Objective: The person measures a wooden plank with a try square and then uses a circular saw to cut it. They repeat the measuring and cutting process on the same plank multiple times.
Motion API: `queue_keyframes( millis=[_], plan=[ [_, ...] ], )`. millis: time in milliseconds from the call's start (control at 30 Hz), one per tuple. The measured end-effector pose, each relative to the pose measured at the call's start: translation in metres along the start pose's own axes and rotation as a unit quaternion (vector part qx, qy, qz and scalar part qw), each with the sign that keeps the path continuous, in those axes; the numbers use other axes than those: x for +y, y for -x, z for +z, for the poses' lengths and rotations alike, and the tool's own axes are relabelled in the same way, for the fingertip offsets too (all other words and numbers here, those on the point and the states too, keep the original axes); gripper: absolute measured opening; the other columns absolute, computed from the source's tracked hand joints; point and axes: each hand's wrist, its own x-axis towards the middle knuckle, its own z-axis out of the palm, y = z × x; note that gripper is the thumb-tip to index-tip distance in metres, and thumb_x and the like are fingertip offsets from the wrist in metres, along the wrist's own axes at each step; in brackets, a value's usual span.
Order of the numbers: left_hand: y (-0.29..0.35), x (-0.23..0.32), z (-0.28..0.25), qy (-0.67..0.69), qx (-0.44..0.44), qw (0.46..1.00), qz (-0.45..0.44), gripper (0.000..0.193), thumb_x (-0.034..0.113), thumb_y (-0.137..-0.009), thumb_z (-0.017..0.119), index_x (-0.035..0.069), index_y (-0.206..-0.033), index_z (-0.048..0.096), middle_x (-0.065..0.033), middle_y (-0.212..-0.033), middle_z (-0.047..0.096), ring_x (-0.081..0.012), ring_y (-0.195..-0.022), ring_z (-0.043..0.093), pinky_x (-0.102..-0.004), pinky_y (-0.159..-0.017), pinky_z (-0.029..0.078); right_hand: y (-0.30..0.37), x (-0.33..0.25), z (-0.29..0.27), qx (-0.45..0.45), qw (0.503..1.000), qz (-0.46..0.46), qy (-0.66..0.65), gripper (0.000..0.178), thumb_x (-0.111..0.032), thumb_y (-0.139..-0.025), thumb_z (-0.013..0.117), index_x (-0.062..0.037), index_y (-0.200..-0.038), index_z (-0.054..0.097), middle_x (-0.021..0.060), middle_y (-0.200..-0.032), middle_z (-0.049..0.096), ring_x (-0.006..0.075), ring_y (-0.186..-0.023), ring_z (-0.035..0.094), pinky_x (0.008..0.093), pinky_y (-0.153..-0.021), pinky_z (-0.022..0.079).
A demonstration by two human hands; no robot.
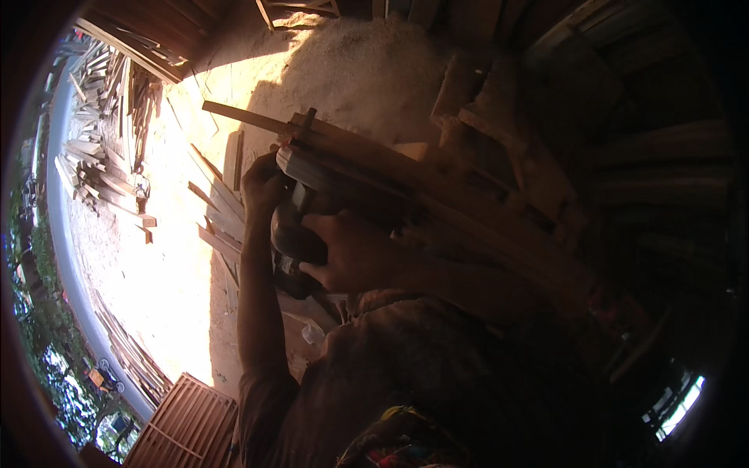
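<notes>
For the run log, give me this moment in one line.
left hand: beside wooden boards | right hand: gripping dark rounded tool | ground: partly sunlit

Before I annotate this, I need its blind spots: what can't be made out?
Head view throughout:
Dark tool, underside: hidden by its own body.
Left grip, exact hold: lost in shadow.
Slatted panel, lower end: cut off by the bottom edge.
Two-wheeler: too small to tell its kind.

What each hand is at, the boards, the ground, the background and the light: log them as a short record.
Left hand: at the end of a wooden piece; grip unclear
Right hand: closed on a dark tool; type too dim to tell
Boards: long boards, running diagonally
Ground: sawdust, partly sunlit
Left background: wood pieces; slatted panel
Light: bright left, dark right
</notes>
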Motion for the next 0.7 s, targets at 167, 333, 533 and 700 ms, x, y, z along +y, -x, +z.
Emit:
queue_keyframes(
  millis=[167, 333, 533, 700],
  plan=[
    [-0.007, -0.016, 0.0, 0.112, -0.006, 0.994, 0.002, 0.044, -0.002, -0.081, 0.073, 0.0, -0.125, 0.076, -0.0126, -0.105, 0.082, -0.0181, -0.092, 0.078, -0.0329, -0.079, 0.063, -0.006, 0.008, 0.006, -0.005, 1.0, -0.017, 0.01, 0.045, -0.02, -0.082, 0.088, 0.0033, -0.115, 0.069, 0.0271, -0.101, 0.076, 0.0441, -0.102, 0.076, 0.0482, -0.091, 0.062],
    [-0.005, 0.003, -0.007, 0.085, -0.014, 0.996, -0.009, 0.043, -0.001, -0.081, 0.075, -0.001, -0.124, 0.076, -0.0115, -0.105, 0.081, -0.0178, -0.091, 0.077, -0.0324, -0.077, 0.062, -0.01, 0.01, 0.007, 0.001, 1.0, -0.019, 0.013, 0.041, -0.02, -0.082, 0.088, 0.0028, -0.112, 0.069, 0.0268, -0.101, 0.076, 0.0434, -0.103, 0.077, 0.048, -0.091, 0.062],
    [-0.009, -0.002, -0.013, 0.066, -0.009, 0.998, 0.006, 0.041, 0.001, -0.082, 0.077, -0.001, -0.123, 0.076, -0.0111, -0.102, 0.081, -0.0172, -0.087, 0.076, -0.0321, -0.075, 0.062, -0.017, 0.007, 0.009, -0.003, 1.0, -0.014, 0.014, 0.038, -0.018, -0.083, 0.087, 0.0024, -0.109, 0.069, 0.0265, -0.101, 0.076, 0.0437, -0.102, 0.077, 0.0476, -0.091, 0.062],
    [-0.009, 0.012, -0.014, 0.064, -0.007, 0.998, -0.021, 0.04, 0.001, -0.082, 0.077, -0.002, -0.122, 0.076, -0.0105, -0.1, 0.08, -0.0167, -0.085, 0.076, -0.0316, -0.076, 0.061, -0.021, 0.006, 0.011, 0.003, 1.0, -0.017, 0.016, 0.035, -0.018, -0.082, 0.087, 0.0016, -0.106, 0.07, 0.0257, -0.098, 0.076, 0.0439, -0.1, 0.077, 0.0481, -0.09, 0.062]
  ],
)
